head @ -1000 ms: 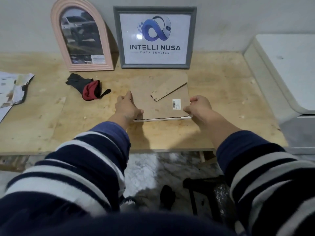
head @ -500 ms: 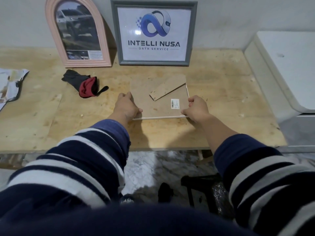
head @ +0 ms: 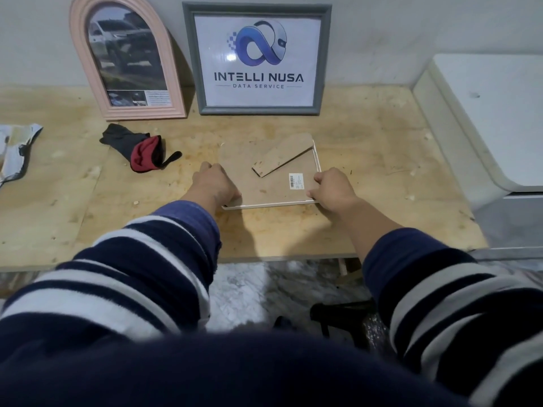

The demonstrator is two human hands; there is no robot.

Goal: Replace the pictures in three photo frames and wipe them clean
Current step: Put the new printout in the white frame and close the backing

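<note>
A white photo frame [head: 271,204] lay face down near the middle of the plywood table [head: 367,148], its brown backing board [head: 273,183] up, with the fold-out stand [head: 283,155] angled toward one o'clock and a barcode sticker [head: 296,181] near the right edge. The left hand [head: 214,183] gripped the frame's left edge, fingers curled over the board, at about nine o'clock of the frame. The right hand [head: 333,188] clenched the right edge near the lower corner, at about four o'clock.

At twelve o'clock a grey frame [head: 258,58] with a logo print leaned on the wall; just beside it, at eleven o'clock, stood a pink arched frame [head: 126,58] holding a car photo. A black-and-red cloth [head: 141,149] lay at ten o'clock. Crumpled paper [head: 16,149] sat at the far left, and a white appliance [head: 493,118] stood at three o'clock.
</note>
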